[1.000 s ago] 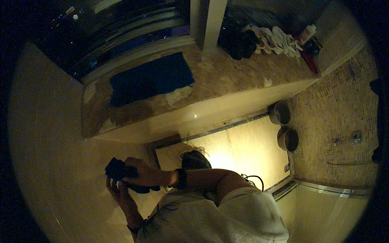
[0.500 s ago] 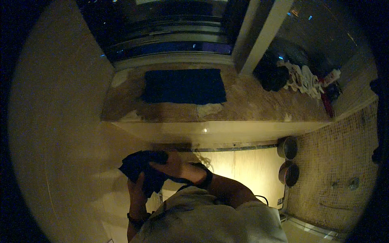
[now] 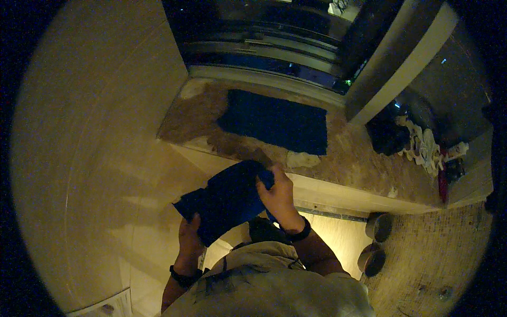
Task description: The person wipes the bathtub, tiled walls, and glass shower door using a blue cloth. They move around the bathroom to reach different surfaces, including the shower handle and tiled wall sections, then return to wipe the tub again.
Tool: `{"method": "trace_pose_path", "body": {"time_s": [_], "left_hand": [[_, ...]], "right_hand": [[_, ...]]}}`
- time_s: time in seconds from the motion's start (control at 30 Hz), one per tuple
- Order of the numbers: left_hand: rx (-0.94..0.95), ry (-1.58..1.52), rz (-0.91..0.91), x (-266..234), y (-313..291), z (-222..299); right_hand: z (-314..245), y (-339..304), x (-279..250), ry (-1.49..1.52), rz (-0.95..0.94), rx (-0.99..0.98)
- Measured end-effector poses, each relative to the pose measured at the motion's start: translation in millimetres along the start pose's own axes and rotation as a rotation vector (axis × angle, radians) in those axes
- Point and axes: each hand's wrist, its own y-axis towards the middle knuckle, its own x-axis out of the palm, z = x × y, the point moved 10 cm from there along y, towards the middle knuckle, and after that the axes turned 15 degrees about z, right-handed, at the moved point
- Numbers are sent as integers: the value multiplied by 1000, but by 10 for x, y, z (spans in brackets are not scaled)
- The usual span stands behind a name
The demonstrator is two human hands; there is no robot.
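A dark blue cloth (image 3: 227, 198) is stretched between my two hands in front of my body. My left hand (image 3: 189, 240) grips its lower left part, the thumb lying on top. At the upper right end, my right hand (image 3: 280, 198) pinches the fabric between thumb and fingers; the fingertips are partly hidden by it. Beyond the hands, a second dark blue cloth (image 3: 274, 121) lies flat on the brown marble window sill (image 3: 351, 158). In this dim light I cannot tell what kind of cloth item either one is.
Behind the sill stands a dark window (image 3: 264, 37) with a pale frame post (image 3: 404, 66). A heap of whitish and dark things (image 3: 422, 145) sits at the sill's right end. Two round dark containers (image 3: 372, 259) stand on the right. A pale wall (image 3: 100, 132) rises on the left.
My right hand has moved up and to the right, spreading the bunched cloth wider. The left hand still holds its end. The view has turned, so the sill appears tilted.
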Motion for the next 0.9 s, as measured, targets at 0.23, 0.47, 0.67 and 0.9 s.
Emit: {"method": "trace_pose_path", "body": {"time_s": [0.23,0.47,0.67,0.9], "left_hand": [[32,100,-61,255,-86,-103],[302,12,14,280,-70,166],[331,-41,193,204,-13,197],[272,-191,164,133,53,115]], "right_hand": [[-361,-352,650,283,-331,-82],[-622,-653,950,456,-635,-294],[-836,-550,885,567,-616,-455],[-466,-163,983,436,-500,-261]]}}
